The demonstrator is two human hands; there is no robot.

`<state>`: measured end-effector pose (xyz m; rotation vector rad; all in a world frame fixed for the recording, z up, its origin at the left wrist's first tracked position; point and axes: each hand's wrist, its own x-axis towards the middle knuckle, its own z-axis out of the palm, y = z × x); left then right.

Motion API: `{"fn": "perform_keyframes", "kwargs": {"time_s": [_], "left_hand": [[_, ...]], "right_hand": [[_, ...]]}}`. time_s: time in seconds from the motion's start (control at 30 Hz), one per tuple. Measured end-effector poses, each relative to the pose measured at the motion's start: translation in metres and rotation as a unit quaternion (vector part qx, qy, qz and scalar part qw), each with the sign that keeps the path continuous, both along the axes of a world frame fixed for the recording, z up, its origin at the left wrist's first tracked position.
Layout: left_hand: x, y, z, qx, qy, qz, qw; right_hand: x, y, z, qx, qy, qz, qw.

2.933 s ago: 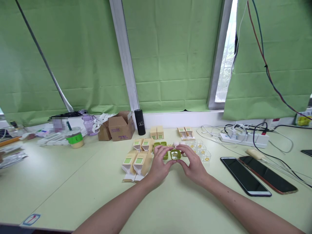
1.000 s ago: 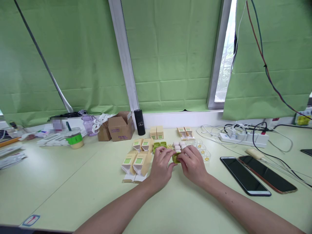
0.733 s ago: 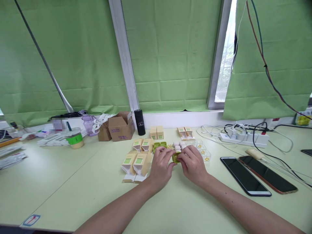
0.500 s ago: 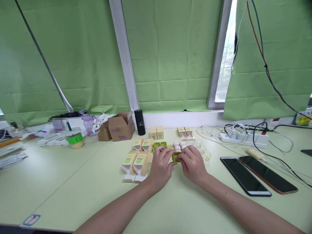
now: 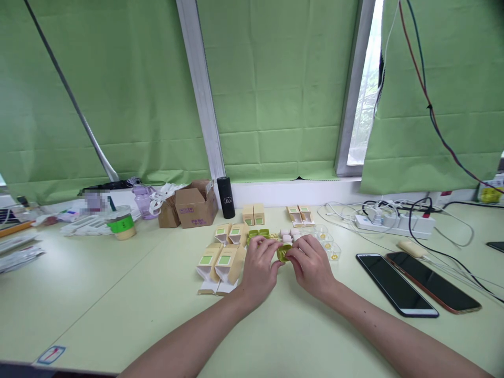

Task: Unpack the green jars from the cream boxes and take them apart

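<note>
Both my hands meet over the pale green table [image 5: 118, 310] and pinch a small olive-green case [image 5: 283, 252] between them. My left hand [image 5: 258, 268] grips its left side with curled fingers. My right hand [image 5: 311, 265] closes on its right side, thumb on top. Left of my left hand lie tan cartons with green labels [image 5: 220, 262]. Just behind the hands sit more green cases [image 5: 258, 233], small white pieces [image 5: 287, 233] and clear trays with yellow bits [image 5: 328, 247].
Two phones [image 5: 396, 283] lie face up at the right, beyond them a power strip [image 5: 397, 223] with tangled cables. A brown cardboard box [image 5: 195, 205], a black cylinder [image 5: 226, 197], a purple bottle [image 5: 140, 201] and a cup [image 5: 121, 223] stand toward the back left.
Earlier the green case lay open and flat between my fingertips. Now both hands are closed tighter on it, and they have barely shifted over the last second.
</note>
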<state>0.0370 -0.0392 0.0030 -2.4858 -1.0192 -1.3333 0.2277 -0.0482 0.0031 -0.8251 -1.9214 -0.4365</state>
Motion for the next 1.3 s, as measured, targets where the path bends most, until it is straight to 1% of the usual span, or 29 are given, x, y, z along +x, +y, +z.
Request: {"fn": "perform_keyframes", "kwargs": {"time_s": [0.2, 0.5, 0.73, 0.83, 0.93, 1.07, 1.2, 1.3], "left_hand": [[0.0, 0.0, 0.0, 0.001, -0.005, 0.003, 1.0], [-0.001, 0.001, 0.0, -0.014, -0.006, 0.008, 1.0], [-0.001, 0.002, -0.001, -0.022, -0.014, 0.015, 1.0], [-0.003, 0.005, 0.0, -0.046, -0.041, 0.031, 0.998], [-0.005, 0.009, 0.001, -0.085, -0.08, 0.049, 0.992], [-0.008, 0.012, 0.005, -0.133, -0.161, 0.073, 0.975], [-0.015, 0.017, 0.01, -0.169, -0.227, 0.099, 0.954], [-0.02, 0.022, 0.012, -0.174, -0.255, 0.109, 0.945]], "right_hand": [[-0.001, -0.001, 0.001, 0.007, 0.0, -0.002, 1.0], [-0.001, -0.002, 0.002, -0.002, -0.004, -0.008, 1.0], [-0.002, -0.003, 0.002, 0.001, -0.002, -0.002, 1.0], [-0.003, -0.005, 0.002, 0.007, 0.001, 0.005, 1.0], [-0.004, -0.007, 0.002, 0.005, 0.01, 0.009, 1.0], [-0.001, -0.002, 0.002, -0.02, 0.026, 0.009, 0.999], [0.001, 0.011, 0.001, -0.054, 0.032, -0.018, 0.998], [-0.002, 0.023, -0.001, -0.083, 0.005, -0.053, 0.995]]}}
